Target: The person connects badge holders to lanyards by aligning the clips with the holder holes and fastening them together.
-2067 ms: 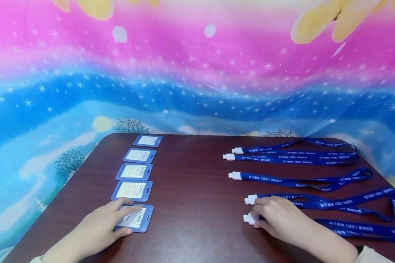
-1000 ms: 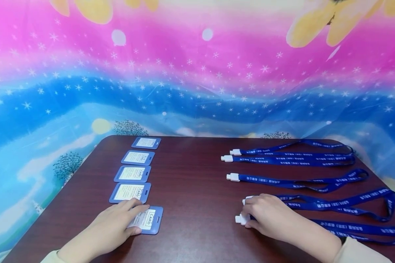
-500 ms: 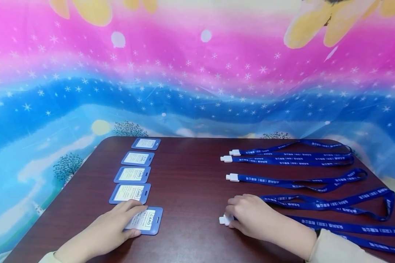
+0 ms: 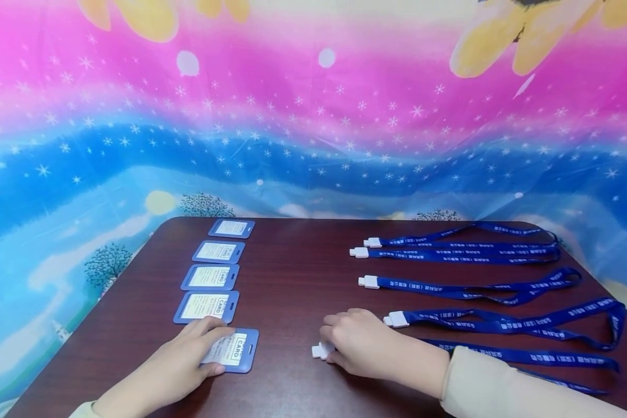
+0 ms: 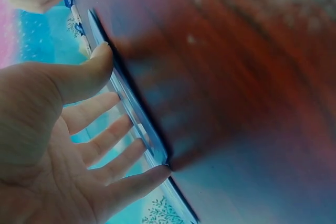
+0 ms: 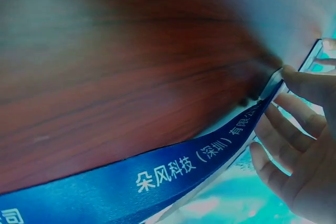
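Note:
At the near left of the table, my left hand (image 4: 175, 357) holds a blue badge holder (image 4: 244, 351) with a white card inside. Its thumb lies at the near edge and the fingers reach over the card; the left wrist view shows thumb and fingertips along the holder's rim (image 5: 137, 106). My right hand (image 4: 363, 343) pinches the white plastic clip (image 4: 320, 350) of a blue lanyard (image 4: 543, 356), its tip pointing at the badge holder, a gap apart. In the right wrist view, the printed strap (image 6: 178, 169) trails away from the fingers.
Several more badge holders (image 4: 206, 306) lie in a column up the left of the dark wooden table (image 4: 298, 273). On the right lie several blue lanyards (image 4: 507, 323), white clips (image 4: 397, 319) facing left. A patterned cloth (image 4: 313, 116) hangs behind the table.
My right hand has drawn the nearest lanyard leftward, towards the badge holder. Earlier, my left hand slid its badge holder slightly right; over the last second it has barely moved.

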A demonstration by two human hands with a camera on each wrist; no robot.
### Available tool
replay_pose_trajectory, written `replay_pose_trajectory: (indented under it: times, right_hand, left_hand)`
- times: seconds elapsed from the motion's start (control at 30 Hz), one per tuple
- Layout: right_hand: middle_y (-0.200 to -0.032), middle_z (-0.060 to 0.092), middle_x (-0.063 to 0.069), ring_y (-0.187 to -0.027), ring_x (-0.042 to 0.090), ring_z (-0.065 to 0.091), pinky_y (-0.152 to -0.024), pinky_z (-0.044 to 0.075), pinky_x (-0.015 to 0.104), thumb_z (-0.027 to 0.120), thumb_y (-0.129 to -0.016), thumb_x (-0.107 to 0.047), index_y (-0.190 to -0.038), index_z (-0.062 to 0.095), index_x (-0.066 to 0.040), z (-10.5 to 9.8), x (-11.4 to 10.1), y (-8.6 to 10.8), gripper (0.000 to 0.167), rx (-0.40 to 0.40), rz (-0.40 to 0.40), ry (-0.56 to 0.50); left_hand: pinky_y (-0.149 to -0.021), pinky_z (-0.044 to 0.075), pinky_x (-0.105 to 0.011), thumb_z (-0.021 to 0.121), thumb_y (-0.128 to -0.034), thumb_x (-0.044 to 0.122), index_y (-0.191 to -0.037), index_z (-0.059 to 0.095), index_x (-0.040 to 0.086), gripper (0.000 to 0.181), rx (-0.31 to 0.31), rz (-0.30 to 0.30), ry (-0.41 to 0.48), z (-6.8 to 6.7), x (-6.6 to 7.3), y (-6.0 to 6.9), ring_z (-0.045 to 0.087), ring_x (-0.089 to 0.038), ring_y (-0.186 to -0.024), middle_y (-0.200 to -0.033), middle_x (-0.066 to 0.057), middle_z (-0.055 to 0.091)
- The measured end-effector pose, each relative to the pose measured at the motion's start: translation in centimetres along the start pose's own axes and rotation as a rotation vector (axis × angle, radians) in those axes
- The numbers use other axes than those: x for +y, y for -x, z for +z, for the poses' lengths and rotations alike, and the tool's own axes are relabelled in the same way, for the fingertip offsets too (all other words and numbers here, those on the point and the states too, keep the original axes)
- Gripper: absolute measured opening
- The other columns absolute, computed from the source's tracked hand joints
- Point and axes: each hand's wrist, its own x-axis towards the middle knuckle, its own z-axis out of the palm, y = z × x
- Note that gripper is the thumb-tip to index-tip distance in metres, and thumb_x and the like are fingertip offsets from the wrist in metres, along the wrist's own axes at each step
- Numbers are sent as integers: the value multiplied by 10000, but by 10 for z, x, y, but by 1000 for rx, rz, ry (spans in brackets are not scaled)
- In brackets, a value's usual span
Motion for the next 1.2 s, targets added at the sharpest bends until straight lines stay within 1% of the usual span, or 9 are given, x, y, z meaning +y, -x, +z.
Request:
replay_pose_trajectory:
  times: [0.2, 0.3, 0.5, 0.57, 0.67, 0.8, 0.93, 1.03, 1.2]
  right_hand:
    - [-779, 561, -89, -639, 27, 505, -577, 457, 222, 812, -826, -291, -895, 697, -152, 2, -12, -23, 194, 2, 29, -24]
    - [-797, 576, -82, -651, 31, 515, -590, 467, 217, 803, -834, -288, -921, 703, -148, 4, -18, -35, 193, -3, 35, -29]
    - [-835, 596, -88, -711, 38, 555, -633, 491, 224, 791, -842, -309, -952, 706, -169, 8, -29, -54, 197, -33, 46, 33]
    - [-845, 605, -92, -721, 37, 563, -644, 494, 227, 783, -849, -322, -955, 705, -172, 8, -32, -58, 200, -38, 48, 55]
    - [-852, 610, -97, -738, 36, 571, -671, 497, 237, 774, -853, -337, -955, 703, -175, 9, -38, -64, 205, -40, 50, 78]
    - [-839, 602, -92, -756, 49, 587, -695, 493, 260, 761, -855, -335, -941, 705, -171, 10, -44, -69, 194, -24, 49, 104]
    - [-855, 634, -74, -784, 61, 611, -707, 491, 265, 744, -866, -289, -952, 723, -154, 10, -49, -75, 161, 9, 41, 102]
    - [-866, 650, -54, -790, 74, 620, -702, 490, 257, 720, -882, -249, -973, 737, -139, 11, -52, -78, 143, 28, 23, 98]
    - [-863, 618, -40, -755, 81, 596, -643, 481, 236, 700, -896, -233, -968, 741, -130, 12, -57, -80, 132, 47, -10, 126]
  left_hand:
    - [-846, 540, -454, 825, -812, 253, -1293, 655, 148, 521, -2, 4, -10, 1, 3, 0, 518, -201, -1103, -1270, -10, 552]
    - [-839, 542, -457, 823, -814, 240, -1300, 658, 146, 522, -10, -5, -13, 1, 5, 0, 515, -208, -1112, -1280, -16, 552]
    - [-848, 542, -482, 827, -808, 254, -1297, 665, 170, 523, -22, -34, -16, 1, 6, 0, 524, -206, -1100, -1284, -10, 560]
    - [-850, 542, -486, 827, -807, 268, -1299, 664, 178, 526, -28, -41, -14, 0, 6, 1, 526, -207, -1096, -1290, -6, 559]
    - [-831, 545, -490, 835, -795, 278, -1300, 661, 182, 543, -30, -34, -7, 0, 4, 1, 527, -213, -1100, -1301, -7, 552]
    - [-779, 549, -477, 841, -790, 277, -1302, 654, 186, 553, -15, -15, 1, 0, 2, 2, 524, -200, -1111, -1312, -6, 546]
    - [-754, 546, -460, 842, -792, 283, -1290, 656, 197, 539, 9, -21, -2, 1, 3, 3, 520, -175, -1115, -1310, 12, 546]
    - [-759, 544, -463, 838, -793, 300, -1287, 657, 210, 533, 19, -35, -9, 2, 4, 4, 525, -176, -1128, -1308, 21, 550]
    - [-767, 543, -459, 820, -808, 339, -1291, 657, 233, 521, 25, -53, -26, 2, 5, 5, 531, -164, -1132, -1301, 41, 553]
